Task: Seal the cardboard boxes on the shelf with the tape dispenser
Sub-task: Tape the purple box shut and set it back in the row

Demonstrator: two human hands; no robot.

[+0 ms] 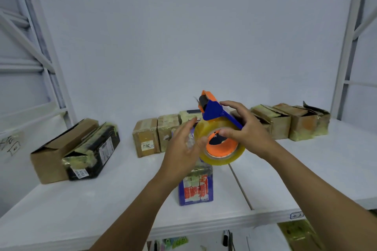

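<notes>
Two hands are raised above the white shelf (pixel 122 195), and the tape dispenser (pixel 218 128) is held in the air between them. The right hand (pixel 248 130) is closed around the dispenser's blue frame, with the thumb hooked into the orange core of the tape roll (pixel 221 146) and the fingers wrapped over the top. The left hand (pixel 181 146) is spread loosely, its fingers touching the roll's left edge; whether a tape end is pinched there cannot be told.

Directly beneath the dispenser, near the shelf's front edge, a blue and red box (pixel 195 185) is seen, partly hidden by the left wrist. At the left, a brown box (pixel 53 157) and a black box (pixel 93 153) lie side by side, touching. Farther back, a row of small taped boxes (pixel 155 136) is lined along the wall, and more worn boxes (pixel 293 122) are placed to the far right.
</notes>
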